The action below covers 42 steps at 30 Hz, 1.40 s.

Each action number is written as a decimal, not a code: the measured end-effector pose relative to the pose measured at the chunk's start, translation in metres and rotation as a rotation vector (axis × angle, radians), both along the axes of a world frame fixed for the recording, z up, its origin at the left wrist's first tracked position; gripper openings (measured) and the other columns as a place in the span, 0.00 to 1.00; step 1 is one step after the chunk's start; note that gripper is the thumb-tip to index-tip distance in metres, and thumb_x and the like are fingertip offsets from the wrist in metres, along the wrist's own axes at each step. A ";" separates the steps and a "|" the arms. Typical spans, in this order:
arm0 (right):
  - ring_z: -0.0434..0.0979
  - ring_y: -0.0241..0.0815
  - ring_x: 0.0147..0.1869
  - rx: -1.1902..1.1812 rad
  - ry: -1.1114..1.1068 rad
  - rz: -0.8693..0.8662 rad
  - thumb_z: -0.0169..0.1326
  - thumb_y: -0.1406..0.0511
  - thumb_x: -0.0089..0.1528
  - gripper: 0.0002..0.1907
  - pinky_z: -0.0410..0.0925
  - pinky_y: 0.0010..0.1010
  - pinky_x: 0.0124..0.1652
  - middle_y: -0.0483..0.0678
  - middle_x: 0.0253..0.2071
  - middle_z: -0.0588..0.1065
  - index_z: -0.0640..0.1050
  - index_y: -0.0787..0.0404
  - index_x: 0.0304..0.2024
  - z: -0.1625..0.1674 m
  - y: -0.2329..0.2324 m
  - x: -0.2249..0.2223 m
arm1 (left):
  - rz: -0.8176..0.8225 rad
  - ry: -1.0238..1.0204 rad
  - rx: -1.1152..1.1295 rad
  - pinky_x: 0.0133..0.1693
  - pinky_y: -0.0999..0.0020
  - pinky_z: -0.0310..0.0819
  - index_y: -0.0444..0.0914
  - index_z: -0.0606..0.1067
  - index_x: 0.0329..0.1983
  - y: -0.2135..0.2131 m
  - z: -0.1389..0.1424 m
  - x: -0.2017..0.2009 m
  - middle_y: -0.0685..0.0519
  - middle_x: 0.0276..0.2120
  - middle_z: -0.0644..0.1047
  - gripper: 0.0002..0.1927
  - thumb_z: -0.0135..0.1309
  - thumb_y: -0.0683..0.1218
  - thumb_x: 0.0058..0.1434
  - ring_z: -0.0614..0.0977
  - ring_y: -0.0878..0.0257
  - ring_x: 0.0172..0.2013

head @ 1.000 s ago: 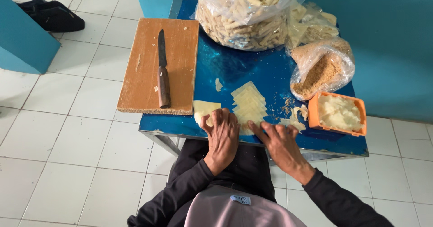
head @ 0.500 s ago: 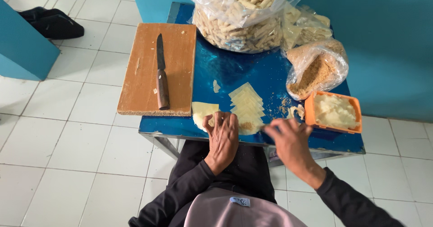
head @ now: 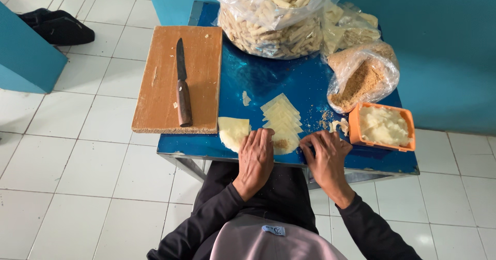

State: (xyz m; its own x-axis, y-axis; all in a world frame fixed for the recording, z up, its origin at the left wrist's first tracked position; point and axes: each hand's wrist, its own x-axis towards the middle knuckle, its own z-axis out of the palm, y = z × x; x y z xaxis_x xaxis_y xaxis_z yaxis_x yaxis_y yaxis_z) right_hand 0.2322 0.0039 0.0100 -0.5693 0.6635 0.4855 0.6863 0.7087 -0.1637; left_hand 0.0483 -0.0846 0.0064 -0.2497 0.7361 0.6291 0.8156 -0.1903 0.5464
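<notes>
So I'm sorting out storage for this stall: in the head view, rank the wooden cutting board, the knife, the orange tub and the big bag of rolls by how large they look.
1. Big bag of rolls, though the frame's top edge cuts it off, so it is unsure against the board.
2. Wooden cutting board.
3. Orange tub.
4. Knife, long but thin.

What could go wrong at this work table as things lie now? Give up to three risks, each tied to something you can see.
1. The wooden cutting board juts past the blue table on one side; with the knife lying on it, a knock might tip both off.
2. The nearest pale wrappers lie at the front edge under the left hand and right hand; they could slide off.
</notes>
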 end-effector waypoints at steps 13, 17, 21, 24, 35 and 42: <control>0.78 0.39 0.33 -0.289 0.371 0.170 0.62 0.71 0.60 0.05 0.68 0.31 0.34 0.46 0.30 0.78 0.78 0.63 0.38 0.002 0.002 -0.012 | -0.146 -0.283 -0.003 0.41 0.54 0.72 0.30 0.65 0.55 0.003 -0.007 0.001 0.41 0.38 0.71 0.20 0.49 0.30 0.59 0.76 0.44 0.40; 0.77 0.37 0.31 -0.325 0.401 0.134 0.60 0.72 0.61 0.08 0.69 0.29 0.35 0.45 0.29 0.77 0.77 0.64 0.42 0.001 0.002 -0.010 | -0.156 -0.266 0.018 0.44 0.53 0.72 0.28 0.64 0.59 -0.002 -0.005 0.000 0.37 0.46 0.68 0.24 0.49 0.29 0.59 0.75 0.39 0.45; 0.78 0.36 0.31 -0.373 0.418 0.122 0.60 0.73 0.61 0.12 0.69 0.28 0.36 0.45 0.30 0.77 0.76 0.65 0.46 0.001 0.002 -0.008 | -0.156 -0.314 -0.045 0.44 0.54 0.73 0.28 0.64 0.61 -0.005 -0.007 0.000 0.36 0.50 0.67 0.24 0.49 0.30 0.61 0.75 0.40 0.44; 0.79 0.35 0.32 -0.376 0.431 0.141 0.59 0.73 0.62 0.13 0.70 0.27 0.36 0.44 0.31 0.78 0.74 0.66 0.48 0.002 0.000 -0.010 | -0.177 -0.390 -0.057 0.45 0.55 0.74 0.29 0.63 0.63 -0.005 -0.010 0.002 0.37 0.51 0.68 0.25 0.48 0.29 0.61 0.76 0.43 0.44; 0.76 0.31 0.43 -0.237 0.309 0.094 0.60 0.68 0.63 0.19 0.55 0.36 0.54 0.36 0.39 0.77 0.74 0.57 0.57 -0.010 -0.009 -0.013 | -0.094 -0.399 -0.029 0.44 0.59 0.76 0.31 0.64 0.62 -0.005 -0.017 0.007 0.40 0.53 0.69 0.23 0.51 0.31 0.63 0.79 0.50 0.44; 0.76 0.32 0.44 -0.193 0.259 0.085 0.60 0.66 0.64 0.19 0.53 0.37 0.53 0.35 0.40 0.78 0.74 0.56 0.56 -0.014 -0.010 -0.013 | -0.189 -0.407 -0.082 0.43 0.61 0.77 0.31 0.64 0.63 -0.002 -0.014 0.009 0.42 0.52 0.68 0.27 0.56 0.32 0.61 0.80 0.52 0.43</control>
